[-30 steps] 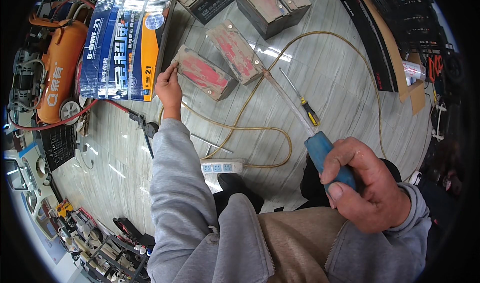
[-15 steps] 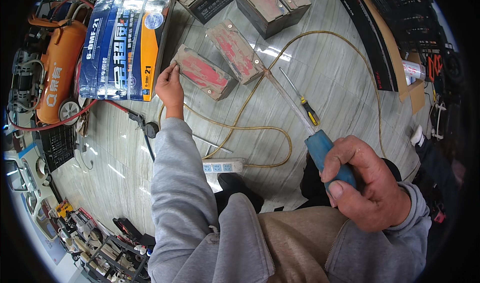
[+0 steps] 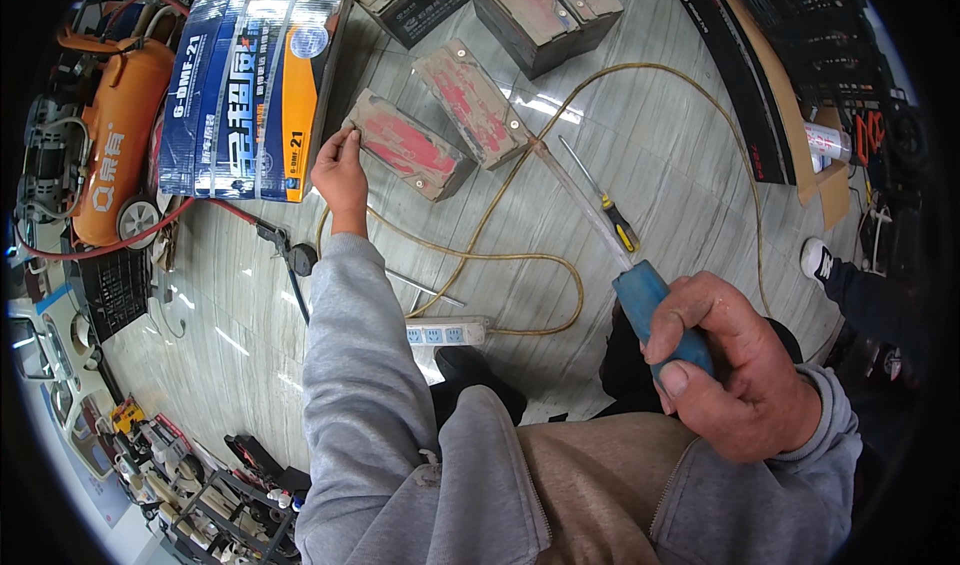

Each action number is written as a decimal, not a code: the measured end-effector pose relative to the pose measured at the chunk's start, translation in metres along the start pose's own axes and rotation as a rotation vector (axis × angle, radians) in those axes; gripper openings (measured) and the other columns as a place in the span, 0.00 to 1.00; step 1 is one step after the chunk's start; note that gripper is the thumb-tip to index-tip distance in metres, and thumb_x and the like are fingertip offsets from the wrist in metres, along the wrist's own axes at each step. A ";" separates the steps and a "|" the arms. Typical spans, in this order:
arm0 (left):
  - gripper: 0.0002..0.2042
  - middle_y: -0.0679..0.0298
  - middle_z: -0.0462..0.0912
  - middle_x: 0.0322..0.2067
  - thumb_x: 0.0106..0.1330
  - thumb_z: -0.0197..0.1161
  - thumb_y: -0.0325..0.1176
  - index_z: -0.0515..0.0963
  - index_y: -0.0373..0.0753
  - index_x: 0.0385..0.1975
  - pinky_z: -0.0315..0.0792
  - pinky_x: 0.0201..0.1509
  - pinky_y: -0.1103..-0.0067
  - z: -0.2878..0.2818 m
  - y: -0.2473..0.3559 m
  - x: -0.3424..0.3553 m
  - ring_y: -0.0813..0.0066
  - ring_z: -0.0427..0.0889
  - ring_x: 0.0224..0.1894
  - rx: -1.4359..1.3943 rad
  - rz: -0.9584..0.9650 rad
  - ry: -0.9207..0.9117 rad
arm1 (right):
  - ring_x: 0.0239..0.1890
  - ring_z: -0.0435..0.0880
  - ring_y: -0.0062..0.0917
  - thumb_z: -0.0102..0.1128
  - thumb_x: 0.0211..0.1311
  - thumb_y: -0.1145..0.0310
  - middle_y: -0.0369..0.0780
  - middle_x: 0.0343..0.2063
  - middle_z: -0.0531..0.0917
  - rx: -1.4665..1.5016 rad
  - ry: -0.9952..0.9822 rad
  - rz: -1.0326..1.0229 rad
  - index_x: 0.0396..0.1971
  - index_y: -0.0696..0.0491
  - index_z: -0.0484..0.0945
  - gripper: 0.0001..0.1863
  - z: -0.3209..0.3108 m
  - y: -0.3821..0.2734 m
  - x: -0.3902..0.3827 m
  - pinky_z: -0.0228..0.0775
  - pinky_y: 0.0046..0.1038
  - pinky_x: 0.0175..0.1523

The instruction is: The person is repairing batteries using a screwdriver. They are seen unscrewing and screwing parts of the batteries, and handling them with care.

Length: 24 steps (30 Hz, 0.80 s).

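Observation:
My right hand [image 3: 735, 365] is closed round the blue handle of a tool [image 3: 655, 310]. Its long metal shaft runs up and left, and the tip reaches the lower right end of a dusty battery [image 3: 465, 100] with a red-stained top. Whether the tip touches that battery, I cannot tell. My left hand [image 3: 341, 170] pinches thumb and finger at the upper left corner of another dusty, red-marked battery [image 3: 410, 143]. A screwdriver [image 3: 618, 223] with a yellow and black handle lies on the floor beside the shaft.
Two more batteries [image 3: 545, 15] stand farther off. At the left are a blue boxed package [image 3: 240, 85] and an orange air compressor [image 3: 120, 145]. A yellow cable [image 3: 560, 260] loops over the floor to a white power strip [image 3: 447, 331]. Another person's shoe [image 3: 817, 261] shows at the right.
The other person's shoe at the right has come farther into view. My hands, the blue-handled tool and the batteries look almost unmoved.

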<state>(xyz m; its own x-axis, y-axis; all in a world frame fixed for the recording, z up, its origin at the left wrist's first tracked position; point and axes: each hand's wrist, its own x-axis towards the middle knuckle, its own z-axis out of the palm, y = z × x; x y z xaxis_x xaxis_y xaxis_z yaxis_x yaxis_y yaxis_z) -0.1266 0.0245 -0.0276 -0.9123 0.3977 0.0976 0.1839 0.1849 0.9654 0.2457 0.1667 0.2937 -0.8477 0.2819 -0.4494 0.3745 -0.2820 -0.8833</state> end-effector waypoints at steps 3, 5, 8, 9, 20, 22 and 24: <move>0.11 0.61 0.87 0.37 0.65 0.66 0.28 0.83 0.30 0.43 0.74 0.47 0.84 0.000 0.002 -0.002 0.81 0.82 0.40 0.065 0.021 0.002 | 0.37 0.69 0.17 0.51 0.60 0.78 0.37 0.37 0.72 -0.016 -0.014 -0.010 0.44 0.58 0.70 0.12 -0.001 0.000 0.000 0.64 0.22 0.44; 0.10 0.61 0.87 0.38 0.65 0.66 0.28 0.84 0.31 0.43 0.74 0.48 0.84 0.000 0.002 -0.002 0.81 0.82 0.40 0.073 0.035 0.005 | 0.38 0.69 0.17 0.51 0.60 0.78 0.38 0.37 0.72 -0.058 -0.048 -0.028 0.47 0.59 0.69 0.14 -0.002 -0.002 0.000 0.64 0.21 0.45; 0.10 0.60 0.87 0.38 0.64 0.67 0.28 0.84 0.32 0.43 0.74 0.48 0.84 -0.004 -0.001 -0.001 0.81 0.83 0.40 0.118 0.045 -0.018 | 0.38 0.71 0.17 0.51 0.60 0.78 0.39 0.40 0.74 0.033 0.081 0.103 0.53 0.60 0.65 0.19 0.001 -0.008 0.000 0.65 0.21 0.45; 0.10 0.60 0.87 0.38 0.64 0.67 0.28 0.84 0.33 0.43 0.74 0.47 0.84 -0.006 -0.002 0.000 0.81 0.83 0.40 0.094 0.028 -0.044 | 0.38 0.72 0.17 0.51 0.60 0.78 0.40 0.41 0.74 0.048 0.109 0.133 0.55 0.60 0.63 0.22 0.003 -0.009 0.001 0.67 0.21 0.45; 0.09 0.56 0.86 0.31 0.60 0.70 0.32 0.86 0.39 0.39 0.75 0.41 0.77 -0.010 -0.002 0.005 0.69 0.84 0.34 0.134 0.014 -0.080 | 0.47 0.75 0.19 0.57 0.56 0.77 0.39 0.45 0.77 -0.390 0.271 -0.092 0.52 0.60 0.70 0.21 0.006 0.004 0.092 0.66 0.22 0.51; 0.09 0.55 0.85 0.30 0.60 0.69 0.32 0.86 0.39 0.38 0.75 0.39 0.76 -0.008 -0.003 0.003 0.65 0.84 0.32 0.165 0.054 -0.051 | 0.40 0.74 0.19 0.58 0.56 0.75 0.36 0.41 0.77 -0.627 0.286 -0.127 0.48 0.60 0.74 0.18 0.007 -0.007 0.117 0.67 0.22 0.47; 0.09 0.55 0.84 0.30 0.60 0.69 0.32 0.86 0.39 0.38 0.75 0.39 0.75 -0.008 -0.004 0.002 0.64 0.83 0.32 0.173 0.103 -0.015 | 0.37 0.74 0.18 0.59 0.56 0.74 0.35 0.38 0.77 -0.777 0.282 -0.176 0.47 0.60 0.76 0.17 0.004 -0.009 0.143 0.68 0.22 0.45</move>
<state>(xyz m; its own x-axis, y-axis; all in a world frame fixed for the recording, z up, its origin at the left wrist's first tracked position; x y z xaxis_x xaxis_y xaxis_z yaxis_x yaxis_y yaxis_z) -0.1322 0.0171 -0.0295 -0.8801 0.4356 0.1889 0.3374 0.2938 0.8943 0.1199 0.2055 0.2381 -0.8313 0.5098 -0.2217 0.4848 0.4695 -0.7379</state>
